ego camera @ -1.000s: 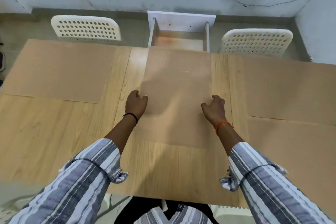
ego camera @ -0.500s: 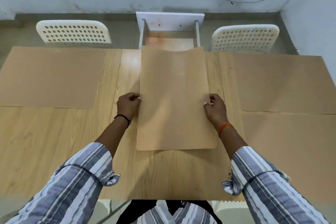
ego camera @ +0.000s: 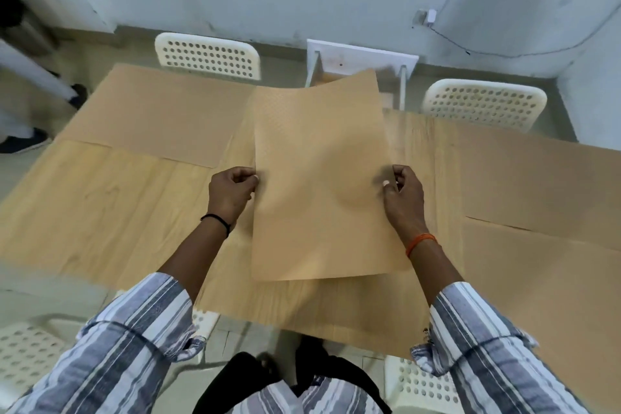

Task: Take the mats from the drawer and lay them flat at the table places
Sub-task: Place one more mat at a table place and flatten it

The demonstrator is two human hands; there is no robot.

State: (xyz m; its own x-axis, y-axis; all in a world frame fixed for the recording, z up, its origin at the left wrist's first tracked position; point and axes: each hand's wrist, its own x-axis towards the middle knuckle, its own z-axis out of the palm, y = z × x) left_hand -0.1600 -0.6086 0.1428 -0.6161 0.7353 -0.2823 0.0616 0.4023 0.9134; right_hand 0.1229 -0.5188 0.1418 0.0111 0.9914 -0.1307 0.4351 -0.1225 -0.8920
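Observation:
A tan textured mat (ego camera: pixel 319 178) hangs above the middle of the wooden table (ego camera: pixel 100 205), tilted with its far end raised. My left hand (ego camera: pixel 232 191) pinches its left edge and my right hand (ego camera: pixel 401 197) pinches its right edge. Behind it the white open drawer (ego camera: pixel 361 59) sticks out from the far side of the table, its inside partly hidden by the mat. One mat (ego camera: pixel 161 114) lies flat at the far left place. Two more mats lie flat on the right, one far (ego camera: pixel 524 178) and one near (ego camera: pixel 551 296).
Two white perforated chairs stand at the far side, one at the left (ego camera: pixel 208 55) and one at the right (ego camera: pixel 484 104). More white chairs (ego camera: pixel 27 349) stand by my side of the table. A person's legs and shoes (ego camera: pixel 23 141) are at the left edge.
Both hands closed on the mat's side edges and lifted it off the table toward me. My view has swung to the left.

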